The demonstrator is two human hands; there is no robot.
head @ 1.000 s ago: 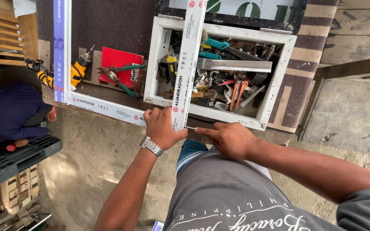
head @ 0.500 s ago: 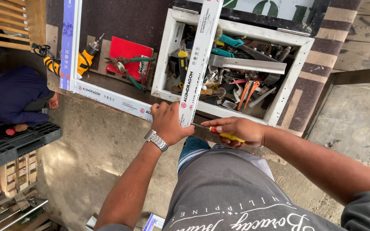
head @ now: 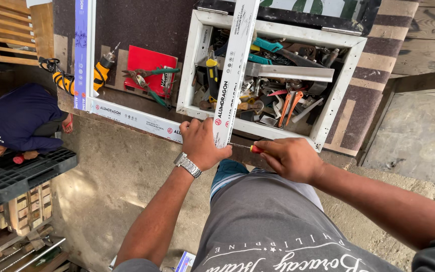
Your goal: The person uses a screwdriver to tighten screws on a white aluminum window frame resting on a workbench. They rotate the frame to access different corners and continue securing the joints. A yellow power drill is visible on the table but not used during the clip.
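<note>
Aluminium profile (head: 233, 75), white with printed film, is gripped at its near end by the left hand (head: 203, 143), fingers wrapped tight around the corner where it meets a second profile (head: 132, 118) running off to the left. Since a second ago a screwdriver (head: 247, 147) with a red-and-yellow handle has been brought in by the right hand (head: 290, 158), which was earlier only resting at the joint; its tip is now laid against the corner, so fastening is judged to be under way. The right hand is clenched around the handle. Beyond the hands, a white tool tray (head: 338, 85) full of pliers and cutters is spanned by the profile. Left of the hands lie a red card (head: 144, 63) and a yellow drill (head: 99, 75); another person in blue (head: 18, 118) crouches farther left.
</note>
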